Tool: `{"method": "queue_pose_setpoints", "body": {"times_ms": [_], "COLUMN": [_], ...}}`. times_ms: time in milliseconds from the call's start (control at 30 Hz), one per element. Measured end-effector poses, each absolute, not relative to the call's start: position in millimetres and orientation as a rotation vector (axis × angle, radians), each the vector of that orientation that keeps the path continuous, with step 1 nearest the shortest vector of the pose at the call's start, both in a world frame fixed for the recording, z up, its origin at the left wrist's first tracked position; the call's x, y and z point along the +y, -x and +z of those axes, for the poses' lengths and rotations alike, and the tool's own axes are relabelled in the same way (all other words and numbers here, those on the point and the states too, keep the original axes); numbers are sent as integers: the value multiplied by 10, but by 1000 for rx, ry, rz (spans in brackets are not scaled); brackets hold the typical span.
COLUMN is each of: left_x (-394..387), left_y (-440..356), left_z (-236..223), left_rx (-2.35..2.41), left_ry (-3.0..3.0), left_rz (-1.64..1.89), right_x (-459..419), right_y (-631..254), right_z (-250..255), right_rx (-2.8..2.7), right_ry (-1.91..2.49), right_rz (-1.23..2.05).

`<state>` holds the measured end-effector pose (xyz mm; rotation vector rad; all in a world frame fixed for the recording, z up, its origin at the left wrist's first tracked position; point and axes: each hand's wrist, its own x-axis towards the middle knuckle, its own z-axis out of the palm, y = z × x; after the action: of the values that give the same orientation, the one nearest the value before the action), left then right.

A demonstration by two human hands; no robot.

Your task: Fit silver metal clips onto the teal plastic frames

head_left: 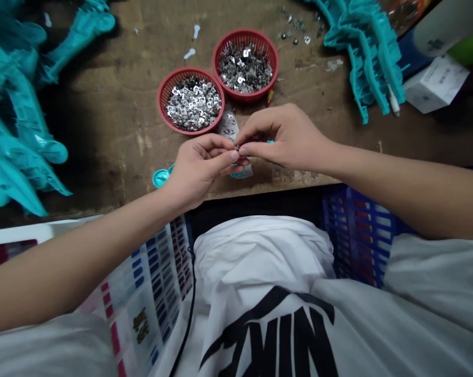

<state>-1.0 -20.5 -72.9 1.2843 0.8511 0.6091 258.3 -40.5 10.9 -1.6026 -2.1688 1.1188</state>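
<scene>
Pinching one small part point(237, 148) at frame centre, with left hand point(201, 166) and right hand point(285, 137) together; apparently not finished yet, with many metal pieces point(194, 103) left in red baskets point(189, 131) at upper centre.

I was in a workshop, by its looks one for small parts. The scuffed wooden bench point(114, 125) showed it — and so did the nearer red basket point(162, 111), heaped with metal bits point(193, 104). Just beside that basket stood a second red basket point(245, 96) of metal pieces point(245, 65); well to its left and right lay piled turquoise plastic mouldings point(28, 115) — dozens of parts around one seat.
</scene>
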Motion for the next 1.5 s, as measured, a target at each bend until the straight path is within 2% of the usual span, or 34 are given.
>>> {"method": "queue_pose_setpoints", "body": {"times_ms": [200, 333, 433, 533, 733, 900, 1100, 1300, 1500], "left_x": [-171, -153, -159, -172, -153, -178, -183, -139, -94], "left_y": [38, 59, 107, 146, 147, 144, 153, 157, 152], "left_z": [-789, -900, -991, -997, -892, -892, -903, -909, -876], "left_rx": [869, 775, 568, 459, 387, 322, 270, 586, 644], "left_ry": [-1422, -1993, -2493, -2701, -2829, -2916, -2918, -2762, -2686], "left_rz": [641, 681, 383, 83, 67, 79, 37, 119, 16], "right_x": [-357, -274, -157, -20, 42, -31, -101, -200, -245], "right_y": [-2518, -2629, -2829, -3012, -3058, -2968, -2869, -2710, -2650], "right_z": [12, 49, 18, -127, -385, -350, -353, -325, -281], "right_rx": [-2128, -2118, -2182, -2412, -2783, -2850, -2979, -3123, -3167], "right_ry": [1545, 1630, 1690, 1616, 1350, 1346, 1109, 1122, 1126], "right_rz": [1189, 1110, 995, 939, 968, 971, 1005, 1025, 928]}}
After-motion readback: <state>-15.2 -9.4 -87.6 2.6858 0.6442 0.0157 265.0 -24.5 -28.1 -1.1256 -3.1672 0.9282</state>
